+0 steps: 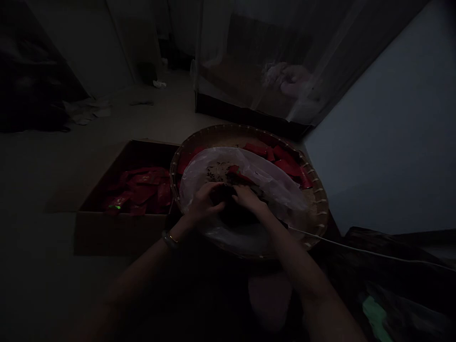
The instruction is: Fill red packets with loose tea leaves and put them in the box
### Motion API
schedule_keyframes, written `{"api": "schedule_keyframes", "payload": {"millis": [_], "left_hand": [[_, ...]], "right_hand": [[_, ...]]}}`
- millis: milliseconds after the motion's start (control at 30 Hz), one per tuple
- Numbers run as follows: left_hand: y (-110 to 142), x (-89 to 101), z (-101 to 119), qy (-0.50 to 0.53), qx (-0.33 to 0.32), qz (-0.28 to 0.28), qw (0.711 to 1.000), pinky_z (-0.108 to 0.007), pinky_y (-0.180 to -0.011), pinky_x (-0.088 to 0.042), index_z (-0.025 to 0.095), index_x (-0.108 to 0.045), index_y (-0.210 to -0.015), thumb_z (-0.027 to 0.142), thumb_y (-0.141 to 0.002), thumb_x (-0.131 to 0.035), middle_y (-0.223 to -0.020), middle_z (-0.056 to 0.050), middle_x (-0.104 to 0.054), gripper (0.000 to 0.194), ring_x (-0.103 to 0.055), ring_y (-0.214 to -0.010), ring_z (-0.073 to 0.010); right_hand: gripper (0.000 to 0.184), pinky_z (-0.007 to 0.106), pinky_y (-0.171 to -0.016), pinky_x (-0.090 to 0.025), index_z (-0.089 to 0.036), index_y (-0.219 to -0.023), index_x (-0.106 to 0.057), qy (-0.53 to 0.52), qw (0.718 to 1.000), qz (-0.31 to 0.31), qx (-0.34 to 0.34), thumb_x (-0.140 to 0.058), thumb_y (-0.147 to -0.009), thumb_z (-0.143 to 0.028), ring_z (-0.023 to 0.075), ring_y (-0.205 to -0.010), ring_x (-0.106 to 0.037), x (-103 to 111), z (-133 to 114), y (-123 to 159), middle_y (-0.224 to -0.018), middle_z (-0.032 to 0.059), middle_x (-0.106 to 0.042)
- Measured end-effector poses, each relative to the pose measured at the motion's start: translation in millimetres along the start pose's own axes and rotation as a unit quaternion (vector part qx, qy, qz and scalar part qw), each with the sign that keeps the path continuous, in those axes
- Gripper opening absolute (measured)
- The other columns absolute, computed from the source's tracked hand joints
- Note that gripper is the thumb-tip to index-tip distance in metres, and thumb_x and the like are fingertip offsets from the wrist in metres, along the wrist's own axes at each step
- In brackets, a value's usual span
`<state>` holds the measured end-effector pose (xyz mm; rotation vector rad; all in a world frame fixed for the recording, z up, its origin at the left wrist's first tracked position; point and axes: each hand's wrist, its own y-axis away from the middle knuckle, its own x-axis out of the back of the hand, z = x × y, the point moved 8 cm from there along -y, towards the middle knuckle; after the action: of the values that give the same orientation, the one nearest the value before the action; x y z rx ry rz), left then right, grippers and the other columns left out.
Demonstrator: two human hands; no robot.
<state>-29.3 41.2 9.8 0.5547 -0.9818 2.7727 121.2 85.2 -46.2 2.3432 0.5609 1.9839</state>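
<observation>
The picture is very dark. My left hand (206, 203) reaches over a round woven tray (322, 209), its thumb apart from its fingers. Close beside it, my right hand (248, 197) has bent fingers drawn together at a dark mass (237, 213); what they grip, if anything, is hidden. Beneath both hands spreads a sheet of clear plastic (285, 190). Small dark bits (213, 172) are scattered on it, just beyond my left fingers. Near my right fingertips lies a red packet (244, 176).
More red packets (287, 164) rest along the tray's far right side. On the left, an open cardboard box (121, 232) contains many red packets (142, 187). A white cord (356, 248) runs right from the tray. A plastic-covered cabinet-like structure (249, 61) and a pale wall (392, 142) stand behind.
</observation>
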Motion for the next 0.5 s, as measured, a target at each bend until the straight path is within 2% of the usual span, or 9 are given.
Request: {"api": "schedule_keyframes", "payload": {"millis": [167, 333, 400, 467, 500], "left_hand": [[-0.9, 2.2, 8.7, 0.018, -0.007, -0.012, 1.0, -0.038, -0.09, -0.049, 0.018, -0.053, -0.118, 0.019, -0.073, -0.065, -0.112, -0.011, -0.061, 0.046, -0.059, -0.104, -0.022], [-0.6, 2.8, 8.2, 0.026, -0.013, 0.0, 1.0, -0.038, -0.09, -0.049, 0.018, -0.054, -0.117, 0.017, -0.072, -0.066, -0.112, -0.011, -0.061, 0.047, -0.059, -0.104, -0.0224], [-0.1, 1.4, 7.2, 0.027, -0.011, -0.004, 1.0, -0.039, -0.091, -0.049, 0.018, -0.053, -0.118, 0.018, -0.072, -0.066, -0.114, -0.011, -0.061, 0.047, -0.059, -0.106, -0.0227], [0.2, -0.4, 7.3, 0.025, -0.013, -0.013, 1.0, -0.04, -0.092, -0.048, 0.018, -0.053, -0.118, 0.018, -0.073, -0.066, -0.115, -0.011, -0.061, 0.048, -0.058, -0.107, -0.023], [0.2, -1.2, 8.2, 0.023, -0.017, -0.017, 0.999, -0.04, -0.092, -0.048, 0.018, -0.053, -0.119, 0.018, -0.073, -0.066, -0.115, -0.011, -0.061, 0.048, -0.058, -0.107, -0.0232]], "right_hand": [[0.026, 0.028, -0.09, -0.04, -0.015, -0.104, -0.066, -0.01, 0.999, -0.011, 0.034, -0.057, -0.08, -0.01, 0.0212, -0.105, -0.059, 2.5, -13.9, 1.4, -0.112, 0.0123, -0.065], [0.027, 0.025, -0.084, -0.041, -0.017, -0.102, -0.067, -0.083, 0.989, 0.009, 0.119, -0.057, -0.079, -0.009, 0.018, -0.097, -0.062, 17.5, -20.7, 23.4, -0.103, 0.0065, -0.069], [0.028, 0.025, -0.082, -0.042, -0.018, -0.102, -0.067, -0.086, 0.986, -0.023, 0.142, -0.06, -0.076, -0.01, 0.0186, -0.094, -0.062, 12.2, -21.5, 39.2, -0.1, 0.0058, -0.069], [0.029, 0.026, -0.079, -0.042, -0.018, -0.101, -0.067, -0.058, 0.985, -0.074, 0.142, -0.063, -0.073, -0.013, 0.0196, -0.092, -0.061, -0.6, -22.5, 56.2, -0.099, 0.0066, -0.067], [0.03, 0.026, -0.078, -0.041, -0.017, -0.103, -0.066, -0.039, 0.988, -0.076, 0.129, -0.063, -0.074, -0.014, 0.0202, -0.093, -0.061, -4.7, -22.3, 63.5, -0.101, 0.0079, -0.066]]}}
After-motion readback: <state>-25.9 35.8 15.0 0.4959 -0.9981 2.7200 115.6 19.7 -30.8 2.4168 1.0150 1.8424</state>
